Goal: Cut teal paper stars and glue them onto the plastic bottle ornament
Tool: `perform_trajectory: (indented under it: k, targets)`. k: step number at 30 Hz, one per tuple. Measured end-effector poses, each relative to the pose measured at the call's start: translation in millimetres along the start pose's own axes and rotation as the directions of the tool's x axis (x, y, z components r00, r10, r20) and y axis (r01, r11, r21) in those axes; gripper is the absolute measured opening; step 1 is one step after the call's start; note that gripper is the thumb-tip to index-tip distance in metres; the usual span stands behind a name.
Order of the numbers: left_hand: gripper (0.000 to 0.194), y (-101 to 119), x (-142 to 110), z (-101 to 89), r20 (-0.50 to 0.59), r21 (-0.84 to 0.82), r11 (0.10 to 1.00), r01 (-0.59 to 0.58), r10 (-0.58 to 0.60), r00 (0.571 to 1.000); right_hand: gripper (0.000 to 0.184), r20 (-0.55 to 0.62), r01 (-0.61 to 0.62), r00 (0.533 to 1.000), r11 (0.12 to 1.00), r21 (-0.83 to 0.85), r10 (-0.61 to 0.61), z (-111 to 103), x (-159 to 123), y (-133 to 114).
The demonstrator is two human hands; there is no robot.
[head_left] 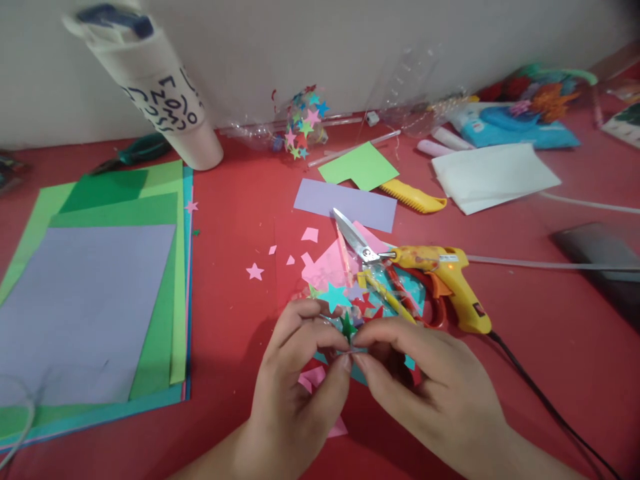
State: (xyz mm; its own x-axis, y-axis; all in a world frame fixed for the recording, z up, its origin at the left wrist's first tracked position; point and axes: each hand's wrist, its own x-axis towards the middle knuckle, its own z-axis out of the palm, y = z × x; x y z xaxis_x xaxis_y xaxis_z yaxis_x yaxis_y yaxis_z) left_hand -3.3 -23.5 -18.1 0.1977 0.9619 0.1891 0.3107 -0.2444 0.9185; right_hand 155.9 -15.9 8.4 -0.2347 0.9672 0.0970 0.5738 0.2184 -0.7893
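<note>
My left hand [305, 373] and my right hand [425, 380] are both closed in a pinch, their fingertips meeting in front of me. A thin sliver shows between the fingertips, too small to make out. Just behind them sits a clear plastic piece with paper stars on it, among them a turquoise star [335, 297], a dark green star [348, 327] and a red star [364, 303]. How that piece is supported is hidden by my fingers. Beyond it lie open scissors [357, 240] and a yellow glue gun [435, 267] with an orange trigger.
Coloured sheets [95, 300] are stacked at left. Pink scraps [310, 235] and a pink star [255, 271] lie mid-table. Behind are a white tumbler [165, 93], pliers [135, 152], a star-covered clear ornament [306, 123], a yellow cutter [413, 197] and white paper [495, 175]. A cord [545, 400] runs right.
</note>
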Motion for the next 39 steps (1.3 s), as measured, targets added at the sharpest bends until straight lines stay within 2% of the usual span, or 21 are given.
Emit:
perform_trajectory:
  k: [7, 23, 31, 39]
  targets:
    - [0.020, 0.1, 0.1, -2.0, 0.009, -0.007, 0.999, 0.034, -0.034, 0.999, 0.015, -0.033, -0.044, 0.998, 0.999, 0.028, 0.045, 0.6, 1.7, -3.1]
    - [0.020, 0.9, 0.4, -1.6, 0.003, -0.023, 0.999, 0.044, -0.044, 0.999, 0.014, -0.009, -0.067, 0.998, 0.997, 0.028, 0.068, 0.1, 2.4, -4.8]
    - [0.019, 0.3, 0.8, -2.1, 0.012, -0.002, 0.999, 0.037, -0.037, 0.999, 0.013, 0.001, -0.022, 1.000, 0.999, 0.024, 0.022, -2.2, 0.1, 1.1]
    - [0.018, 4.1, 3.6, -2.6, -0.026, 0.127, 0.992, -0.002, 0.005, 1.000, 0.009, -0.052, 0.088, 0.994, 0.989, -0.121, -0.095, 2.1, -5.3, 9.2]
